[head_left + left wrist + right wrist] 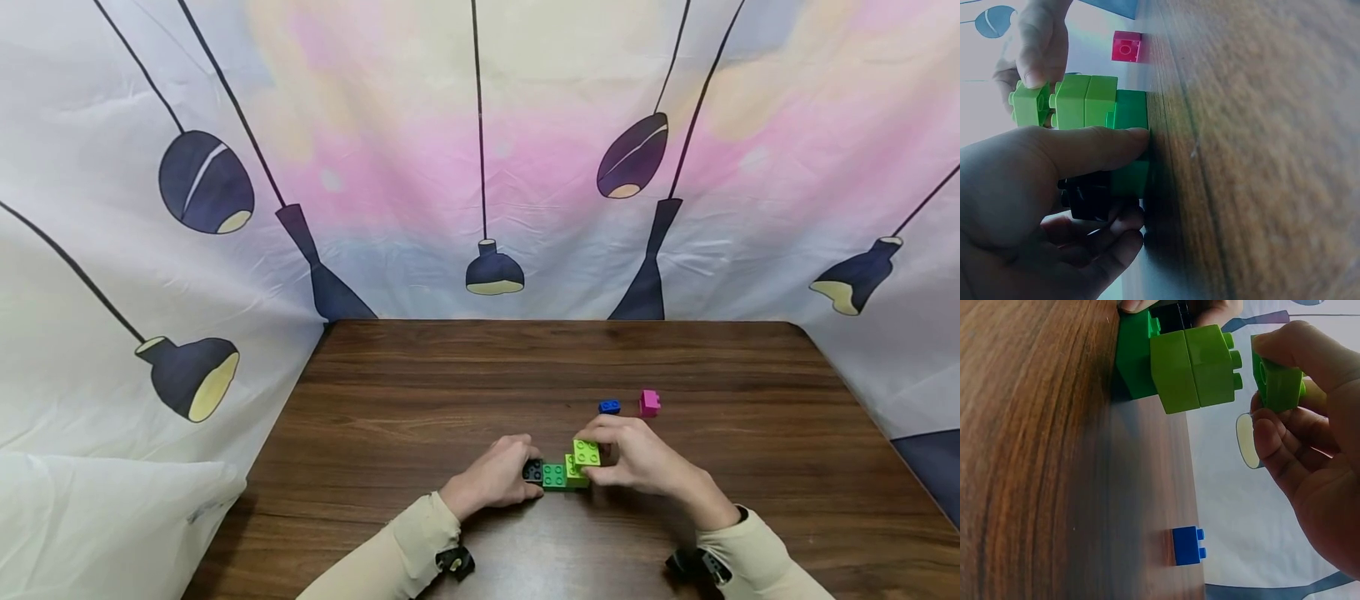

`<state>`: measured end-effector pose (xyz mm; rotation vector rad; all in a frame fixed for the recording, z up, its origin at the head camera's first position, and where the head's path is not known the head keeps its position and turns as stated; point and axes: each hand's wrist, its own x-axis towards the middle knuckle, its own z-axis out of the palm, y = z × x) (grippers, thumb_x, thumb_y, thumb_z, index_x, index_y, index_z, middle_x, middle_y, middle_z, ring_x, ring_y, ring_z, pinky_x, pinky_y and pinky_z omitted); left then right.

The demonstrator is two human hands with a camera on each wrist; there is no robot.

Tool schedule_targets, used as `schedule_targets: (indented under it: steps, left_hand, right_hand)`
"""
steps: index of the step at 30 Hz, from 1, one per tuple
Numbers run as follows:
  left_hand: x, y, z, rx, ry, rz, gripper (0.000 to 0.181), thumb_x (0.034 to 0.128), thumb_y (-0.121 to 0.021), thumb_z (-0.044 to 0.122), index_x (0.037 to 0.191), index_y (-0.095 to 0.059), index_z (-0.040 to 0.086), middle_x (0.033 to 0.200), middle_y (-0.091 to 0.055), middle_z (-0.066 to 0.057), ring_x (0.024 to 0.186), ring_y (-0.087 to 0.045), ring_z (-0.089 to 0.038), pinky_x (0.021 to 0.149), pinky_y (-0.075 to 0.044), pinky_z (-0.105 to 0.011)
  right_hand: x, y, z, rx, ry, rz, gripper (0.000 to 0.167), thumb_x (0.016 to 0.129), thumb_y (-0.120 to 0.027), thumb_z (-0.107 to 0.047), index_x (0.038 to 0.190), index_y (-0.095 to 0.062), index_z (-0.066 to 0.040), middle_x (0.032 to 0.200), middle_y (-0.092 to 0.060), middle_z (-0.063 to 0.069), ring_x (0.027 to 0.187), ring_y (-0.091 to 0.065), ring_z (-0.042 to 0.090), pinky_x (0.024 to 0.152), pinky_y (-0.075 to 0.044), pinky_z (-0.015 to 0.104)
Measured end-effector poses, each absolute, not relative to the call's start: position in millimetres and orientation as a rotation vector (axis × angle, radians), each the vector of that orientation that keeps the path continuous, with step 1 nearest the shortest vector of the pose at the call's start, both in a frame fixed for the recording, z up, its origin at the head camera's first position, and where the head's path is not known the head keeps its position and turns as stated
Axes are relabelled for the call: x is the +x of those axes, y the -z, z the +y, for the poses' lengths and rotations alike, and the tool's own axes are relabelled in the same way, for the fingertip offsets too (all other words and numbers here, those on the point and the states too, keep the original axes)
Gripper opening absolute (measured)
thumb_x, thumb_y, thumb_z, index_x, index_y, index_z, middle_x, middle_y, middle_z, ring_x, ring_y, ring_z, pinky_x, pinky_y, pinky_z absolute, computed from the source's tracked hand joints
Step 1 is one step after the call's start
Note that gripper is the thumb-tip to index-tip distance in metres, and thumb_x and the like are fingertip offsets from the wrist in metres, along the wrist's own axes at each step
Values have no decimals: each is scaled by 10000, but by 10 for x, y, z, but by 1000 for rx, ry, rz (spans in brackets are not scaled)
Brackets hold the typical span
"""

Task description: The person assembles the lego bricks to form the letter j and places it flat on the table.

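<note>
Closest in, two cream fabric sleeves come up over the brown wood-grain table, and by the look of it a stacking step is in hand. Left hand: wrapped round the low green plastic base, thumb along its near side, fingers curled beside the black studded plastic brick at its left end. Right hand: pinching a square-topped lime-green plastic brick, spread just as wide as the brick, poised above two stacked lime-green plastic bricks at the base's right end (there's a gap, so no contact yet). Next move, I'd judge, calls for squaring it over the studs and pressing evenly while the left hand steadies. Beyond, a small blue plastic brick sits untouched, a pink plastic brick on its side just right of it; behind, a pastel lamp-printed cloth hangs.
</note>
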<state>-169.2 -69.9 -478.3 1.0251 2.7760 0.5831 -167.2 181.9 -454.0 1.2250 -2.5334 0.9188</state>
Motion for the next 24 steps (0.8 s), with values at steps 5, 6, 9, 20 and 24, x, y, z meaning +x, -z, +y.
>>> schedule_targets:
  steps: [5, 6, 9, 20, 24]
  left_hand:
    - [-1701, 4787, -699, 1049, -579, 2780, 296, 756, -837, 253, 992, -734, 107, 833, -549, 69, 716, -475, -18, 614, -414, -138]
    - [-1702, 4789, -699, 1046, -580, 2778, 294, 757, -837, 254, 991, -734, 108, 832, -547, 70, 714, -474, -18, 613, -413, -138]
    - [-1699, 4790, -698, 1040, -577, 2777, 285, 757, -837, 257, 979, -733, 112, 829, -541, 73, 711, -471, -17, 610, -412, -138]
    - [-1697, 4799, -695, 1031, -571, 2778, 272, 761, -836, 260, 967, -730, 115, 825, -537, 74, 708, -468, -17, 605, -412, -141]
    - [-1694, 4800, -695, 1024, -579, 2777, 275, 757, -839, 255, 967, -731, 114, 824, -533, 76, 706, -465, -14, 606, -413, -138]
  right_hand:
    - [-1679, 4555, 1806, 1236, -929, -2512, 298, 753, -812, -196, 1028, -725, -120, 990, -656, -85, 846, -585, 7, 660, -516, 221]
    - [-1679, 4560, 1802, 1241, -936, -2510, 294, 753, -810, -194, 1027, -724, -127, 990, -656, -85, 845, -585, 7, 658, -517, 223]
    - [-1677, 4581, 1789, 1254, -949, -2509, 285, 758, -805, -194, 1026, -719, -147, 991, -656, -90, 852, -590, 5, 664, -519, 222]
    - [-1685, 4617, 1772, 1264, -953, -2489, 289, 756, -814, -199, 1025, -716, -164, 991, -653, -96, 852, -591, 6, 663, -518, 210]
    - [-1678, 4628, 1768, 1259, -950, -2499, 283, 757, -813, -205, 1021, -717, -164, 988, -654, -100, 851, -587, 4, 674, -511, 193]
